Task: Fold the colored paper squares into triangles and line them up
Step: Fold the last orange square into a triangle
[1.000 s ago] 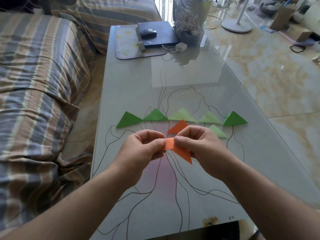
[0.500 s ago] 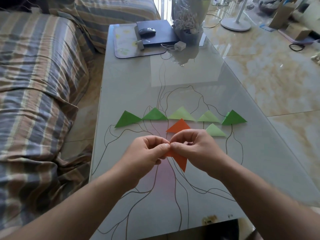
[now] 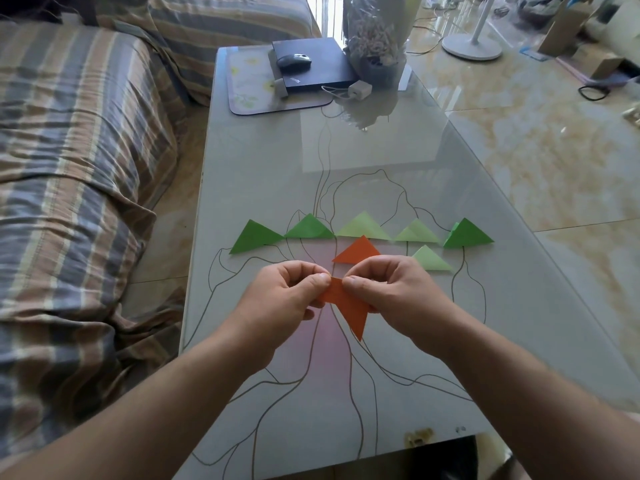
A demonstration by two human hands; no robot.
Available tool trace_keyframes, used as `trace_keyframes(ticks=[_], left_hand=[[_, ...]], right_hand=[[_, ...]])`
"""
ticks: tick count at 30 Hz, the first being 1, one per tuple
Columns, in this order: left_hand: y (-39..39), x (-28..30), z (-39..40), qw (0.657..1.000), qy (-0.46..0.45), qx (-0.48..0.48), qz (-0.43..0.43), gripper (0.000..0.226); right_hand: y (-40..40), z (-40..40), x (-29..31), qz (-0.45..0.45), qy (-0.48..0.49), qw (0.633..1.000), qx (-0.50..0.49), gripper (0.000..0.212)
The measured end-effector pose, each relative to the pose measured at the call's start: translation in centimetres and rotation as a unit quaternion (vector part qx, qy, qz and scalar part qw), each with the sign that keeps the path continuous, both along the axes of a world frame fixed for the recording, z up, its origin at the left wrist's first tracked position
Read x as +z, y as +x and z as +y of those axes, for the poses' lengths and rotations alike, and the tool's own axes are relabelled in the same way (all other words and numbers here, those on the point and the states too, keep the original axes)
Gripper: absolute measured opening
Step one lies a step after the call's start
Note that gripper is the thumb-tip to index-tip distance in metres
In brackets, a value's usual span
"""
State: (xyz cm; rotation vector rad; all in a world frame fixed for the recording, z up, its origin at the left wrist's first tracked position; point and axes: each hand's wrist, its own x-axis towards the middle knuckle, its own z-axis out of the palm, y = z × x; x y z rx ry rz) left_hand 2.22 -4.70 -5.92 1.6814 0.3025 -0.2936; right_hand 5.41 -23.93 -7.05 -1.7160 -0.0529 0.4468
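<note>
The left hand [image 3: 282, 299] and the right hand [image 3: 388, 289] meet above the near middle of the glass table [image 3: 502, 306], each with fingers curled and thumb pressed down, pinching one orange paper [image 3: 349, 304] between them. The thumbs nearly touch at its top edge.

A second ago the paper stretched sideways between the hands, its free corner pointing down and to the right. Half a second ago the thumbs had closed together over it, and only a narrow point showed below. Now a broader piece shows again — a flat strip under the thumbs and a sharp tip hanging straight down. This looks like a crease being pinched and worked along, so the fold on this piece seems under way but not finished; it has not yet been laid down.

The paper is bright orange, thin and crisp-edged, held clear of the table. Just beyond the hands lies a finished orange triangle [image 3: 358, 251], flat on the glass, with a pale green triangle [image 3: 429, 259] to its right. Behind them runs a row of five green triangles [image 3: 362, 227], points away from the person, dark green at both ends. The piece in hand would probably join the nearer row.
</note>
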Motion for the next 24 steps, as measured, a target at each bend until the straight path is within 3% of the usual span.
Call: trace_keyframes(ticks=[13,18,24], left_hand=[[0.7,0.4,0.7,0.996,-0.056,0.068,0.016,0.007],[0.8,0.4,0.8,0.997,-0.043,0.019,0.054,0.009],[0.4,0.3,0.6,0.999,0.031,-0.032,-0.008,0.009]], right_hand=[[0.4,-0.7,1.3,0.048,0.018,0.999,-0.010,0.015],[0.3,-0.9,1.6,0.045,0.033,0.998,0.009,0.013],[0.0,-0.6,1.6,0.039,0.028,0.999,0.014,0.012]])
